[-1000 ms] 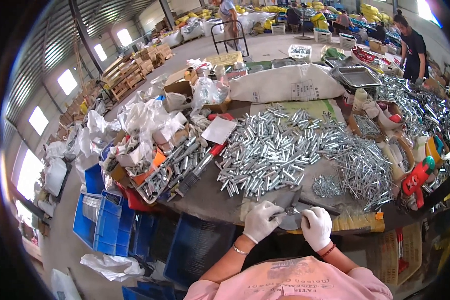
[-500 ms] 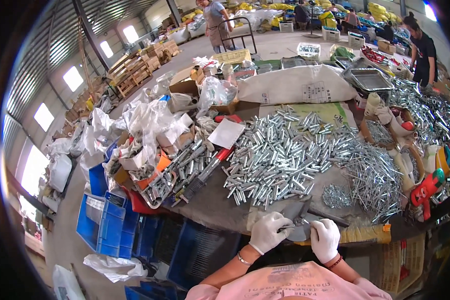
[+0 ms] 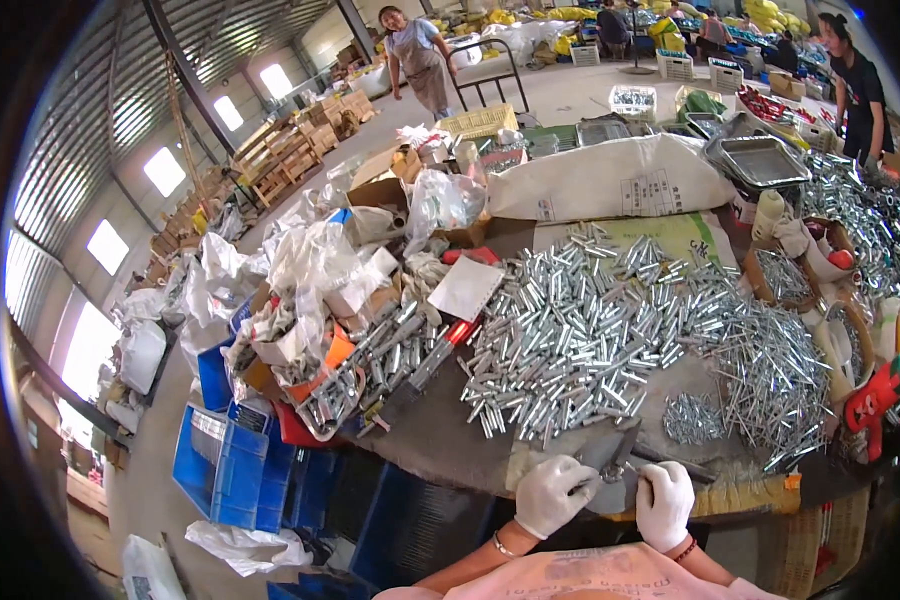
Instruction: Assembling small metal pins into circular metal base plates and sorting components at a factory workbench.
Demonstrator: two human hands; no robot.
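Both hands wear white gloves at the near edge of the workbench. My left hand [image 3: 552,497] is curled, thumb and fingertips drawn together at the left side of a dark grey metal fixture [image 3: 607,455]; whatever it pinches is hidden. On the fixture's right side, my right hand [image 3: 665,503] is closed, fingertips turned inward, and what it holds is too small to make out. Beyond the hands spreads a heap of shiny metal sleeves [image 3: 570,340]. To its right lie a pile of long thin metal pins [image 3: 775,385] and a small pile of short metal pieces [image 3: 692,418].
At left on the bench, a metal tray [image 3: 320,425] holds tools and tubes beside plastic bags [image 3: 315,265]. Blue bins [image 3: 220,455] stand below. A red and green object [image 3: 875,400] sits at the right edge. Two people stand beyond the bench; others are farther back.
The view has shifted, moving the scene slightly right and down. My left hand has drawn back a little from the fixture, and my right stays close beside it.
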